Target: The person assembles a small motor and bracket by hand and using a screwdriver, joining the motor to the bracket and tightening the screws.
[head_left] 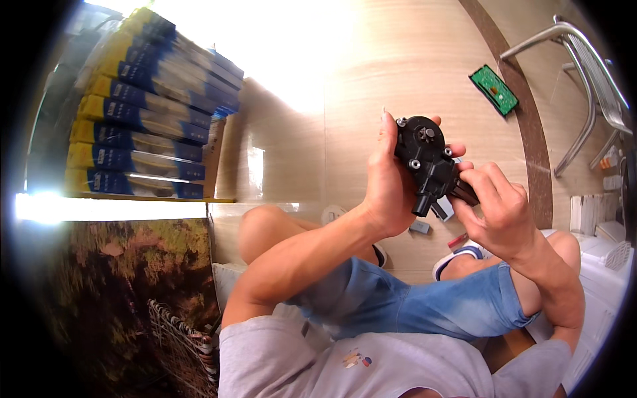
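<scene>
My left hand point(385, 186) grips a black plastic motor housing point(428, 159) with a small toothed gear on its face and metal bushings at its corners. It is held up above my knees. My right hand point(494, 209) holds the lower right end of the same housing, fingers curled around a dark part there. Whether that part is a tool or belongs to the housing I cannot tell. I am seated, in blue denim shorts and a grey shirt.
A green circuit board point(494, 89) lies on the wooden floor at the upper right, near a metal chair frame point(587, 99). Small grey parts point(419, 227) lie on the floor under my hands. Stacked blue-and-yellow long boxes point(142, 113) stand at left, a wire basket point(179, 345) below.
</scene>
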Action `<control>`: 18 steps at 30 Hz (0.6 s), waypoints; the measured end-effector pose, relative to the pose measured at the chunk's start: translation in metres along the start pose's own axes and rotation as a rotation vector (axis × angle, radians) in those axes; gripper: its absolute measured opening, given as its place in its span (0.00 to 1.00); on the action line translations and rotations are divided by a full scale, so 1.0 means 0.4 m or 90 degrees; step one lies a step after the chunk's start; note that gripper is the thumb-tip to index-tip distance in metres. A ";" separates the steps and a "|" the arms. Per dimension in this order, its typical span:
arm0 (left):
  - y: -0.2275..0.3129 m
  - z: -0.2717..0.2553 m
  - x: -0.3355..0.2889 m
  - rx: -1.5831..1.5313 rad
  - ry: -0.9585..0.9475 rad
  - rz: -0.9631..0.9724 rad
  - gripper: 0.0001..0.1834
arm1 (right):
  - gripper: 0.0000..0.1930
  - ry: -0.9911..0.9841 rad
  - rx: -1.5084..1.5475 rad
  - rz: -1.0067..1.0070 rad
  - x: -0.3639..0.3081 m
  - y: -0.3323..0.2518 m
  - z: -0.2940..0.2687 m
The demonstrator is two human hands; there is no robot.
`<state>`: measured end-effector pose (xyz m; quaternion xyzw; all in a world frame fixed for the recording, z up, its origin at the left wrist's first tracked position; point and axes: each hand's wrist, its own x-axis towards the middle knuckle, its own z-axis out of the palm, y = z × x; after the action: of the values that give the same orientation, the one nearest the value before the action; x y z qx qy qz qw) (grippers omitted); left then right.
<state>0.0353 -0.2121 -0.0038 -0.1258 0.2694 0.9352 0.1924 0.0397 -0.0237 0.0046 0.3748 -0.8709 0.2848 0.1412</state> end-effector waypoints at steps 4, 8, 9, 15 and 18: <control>-0.016 -0.027 -0.004 -0.011 0.033 -0.054 0.43 | 0.14 -0.036 0.059 0.007 0.001 0.009 -0.016; -0.031 -0.033 -0.011 -0.019 0.067 -0.131 0.42 | 0.11 -0.007 0.074 0.087 0.002 0.030 -0.037; -0.036 -0.034 -0.014 -0.020 0.075 -0.151 0.42 | 0.11 0.008 0.081 0.110 0.000 0.038 -0.035; -0.072 -0.042 -0.029 0.025 0.070 -0.277 0.45 | 0.09 0.005 0.224 0.201 0.003 0.047 -0.009; -0.094 -0.050 -0.032 0.064 0.049 -0.294 0.45 | 0.10 0.003 0.269 0.175 0.001 0.042 0.026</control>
<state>0.0655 -0.1977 -0.0332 -0.2099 0.2871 0.8462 0.3968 0.0267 -0.0210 -0.0098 0.2735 -0.8344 0.4781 0.0214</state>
